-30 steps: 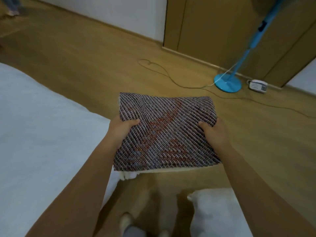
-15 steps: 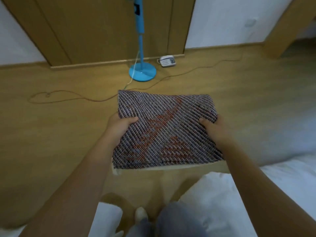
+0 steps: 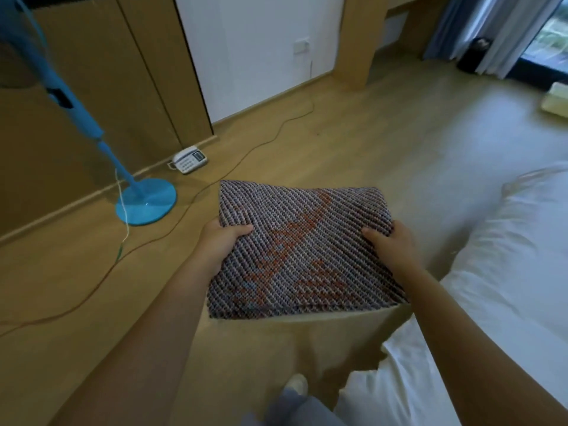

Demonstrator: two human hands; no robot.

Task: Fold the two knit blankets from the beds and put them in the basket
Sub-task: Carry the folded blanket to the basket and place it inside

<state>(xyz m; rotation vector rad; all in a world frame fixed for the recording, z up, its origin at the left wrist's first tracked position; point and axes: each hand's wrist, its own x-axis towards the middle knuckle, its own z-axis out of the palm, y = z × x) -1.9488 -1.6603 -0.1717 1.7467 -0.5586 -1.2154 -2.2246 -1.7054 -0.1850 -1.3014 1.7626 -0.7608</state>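
A folded knit blanket (image 3: 304,250), grey-purple with an orange pattern, is held flat in the air in front of me over the wooden floor. My left hand (image 3: 219,244) grips its left edge, thumb lying on top. My right hand (image 3: 390,245) grips its right edge the same way. No basket is in view, and no second blanket shows.
A bed with white bedding (image 3: 504,290) lies to my right. A blue standing fan (image 3: 144,201) stands on the floor at left, by wooden wardrobe doors (image 3: 92,87). A white telephone (image 3: 189,159) and cables lie on the floor. Curtains (image 3: 491,32) hang far right.
My view has swung to the right across the room while I carry the blanket; the fan has shifted from right to left of view. Both hands keep the same hold.
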